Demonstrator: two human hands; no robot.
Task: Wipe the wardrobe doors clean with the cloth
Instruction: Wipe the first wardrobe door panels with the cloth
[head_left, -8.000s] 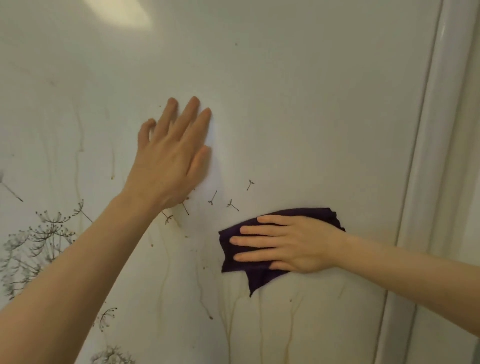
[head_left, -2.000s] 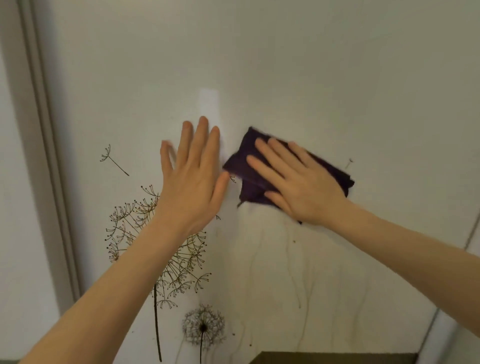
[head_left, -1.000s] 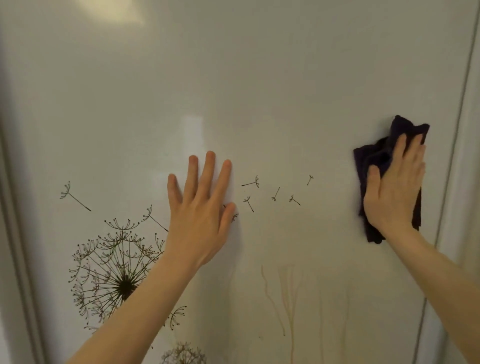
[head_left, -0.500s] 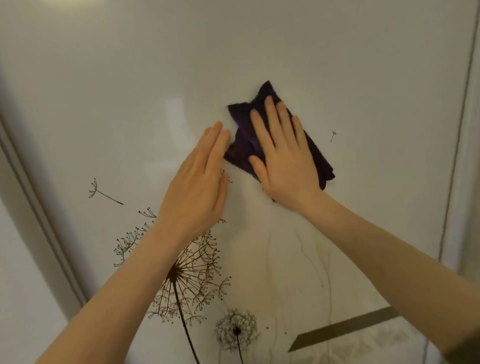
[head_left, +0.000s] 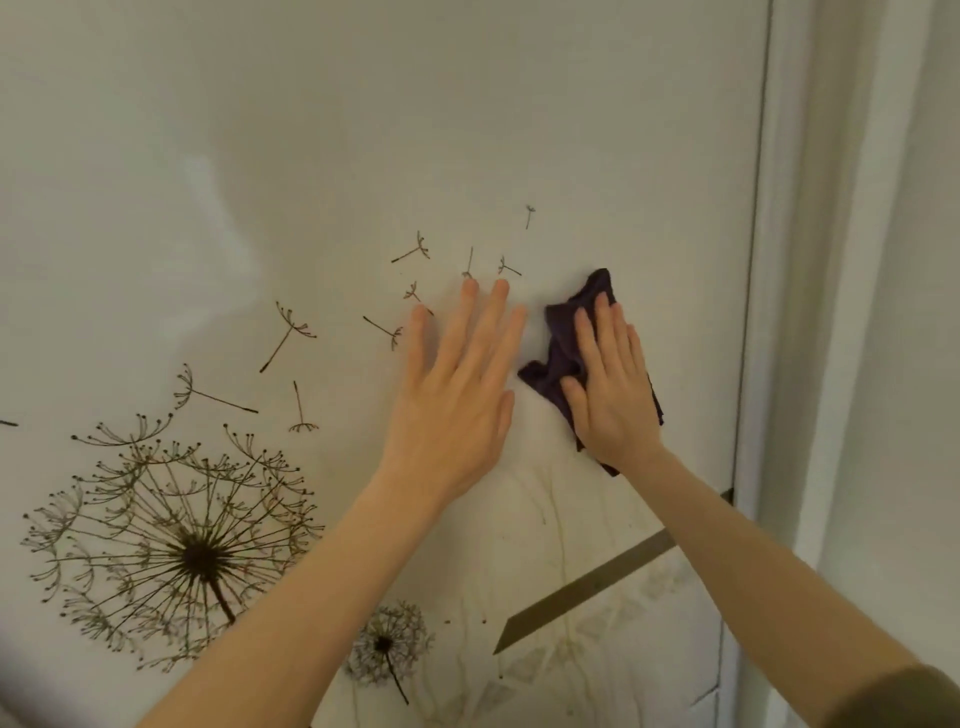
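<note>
Flat right hand (head_left: 613, 384) presses the purple cloth (head_left: 558, 353) to the wardrobe door (head_left: 519, 130); open left hand (head_left: 457, 384) braces. The bunched cloth could slip, leaving streaks.

It looked like a home, a lived-in room, and the furniture gave it away. A glossy off-white wardrobe door (head_left: 363, 130) filled nearly the whole view, and its sheen caught soft indoor light at 10 o'clock. It was decorated with a large brown printed dandelion seed head (head_left: 192, 556) at 8 o'clock, a smaller printed dandelion head (head_left: 387, 644) at 6 o'clock and loose printed seeds (head_left: 291, 332) at 9 o'clock. A white moulded door frame (head_left: 810, 260) ran down at 3 o'clock.
</note>
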